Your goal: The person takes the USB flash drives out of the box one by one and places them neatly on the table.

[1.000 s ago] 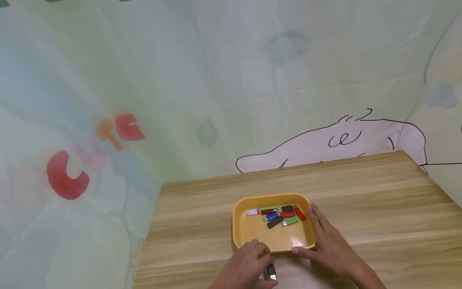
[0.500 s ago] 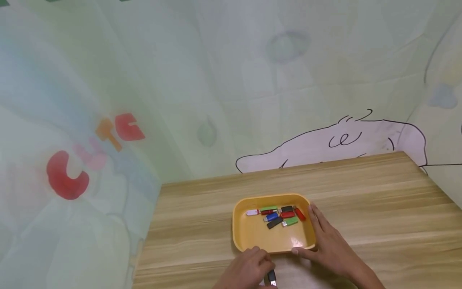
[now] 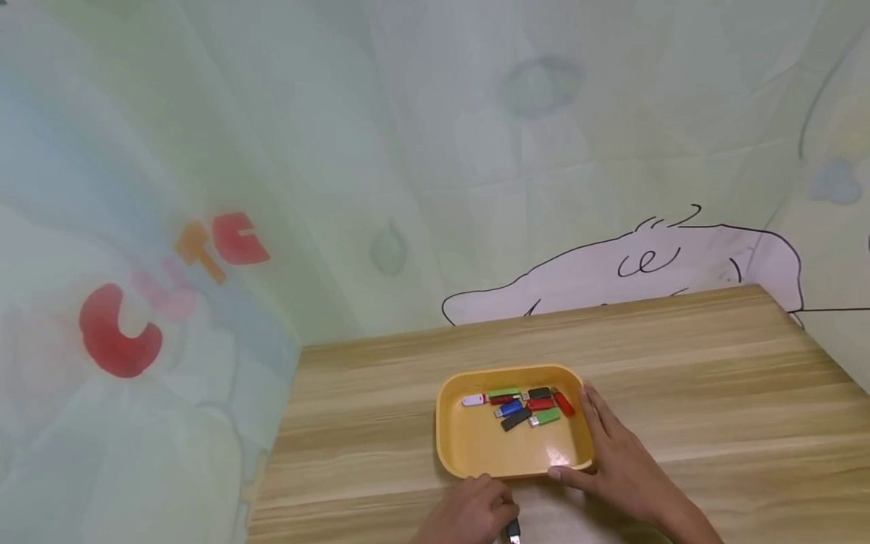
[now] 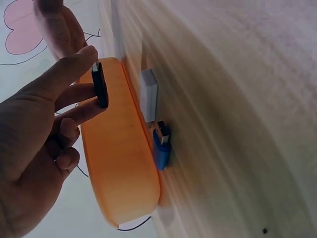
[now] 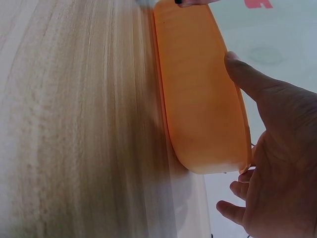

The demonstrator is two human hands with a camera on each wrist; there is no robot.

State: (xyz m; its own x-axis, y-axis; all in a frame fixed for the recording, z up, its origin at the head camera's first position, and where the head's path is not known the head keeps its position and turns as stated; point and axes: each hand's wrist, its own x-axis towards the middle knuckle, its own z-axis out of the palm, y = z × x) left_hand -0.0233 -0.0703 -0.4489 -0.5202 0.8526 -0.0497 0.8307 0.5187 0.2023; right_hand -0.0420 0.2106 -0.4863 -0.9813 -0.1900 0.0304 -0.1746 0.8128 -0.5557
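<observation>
My left hand (image 3: 469, 511) pinches a black USB stick (image 4: 99, 85) between thumb and fingers, just in front of the yellow tray (image 3: 445, 453). The stick's metal plug points toward me in the head view. My right hand (image 3: 628, 465) holds the tray's near right corner, thumb (image 5: 240, 69) on the near rim and fingers along the right side. Inside the tray lie several USB sticks, among them a white one (image 3: 473, 400), a blue one (image 3: 508, 409), a black one (image 3: 516, 419) and a green one (image 3: 545, 417).
On the wooden table (image 3: 367, 408), close to the tray's near wall, a white stick (image 4: 148, 94) and a blue USB stick (image 4: 161, 148) show in the left wrist view. A printed cloth backdrop (image 3: 435, 151) stands behind and left of the table.
My left hand has drawn slightly down toward me, away from the tray's near rim, with the black USB stick still pinched. My right hand and the tray have stayed in place.
</observation>
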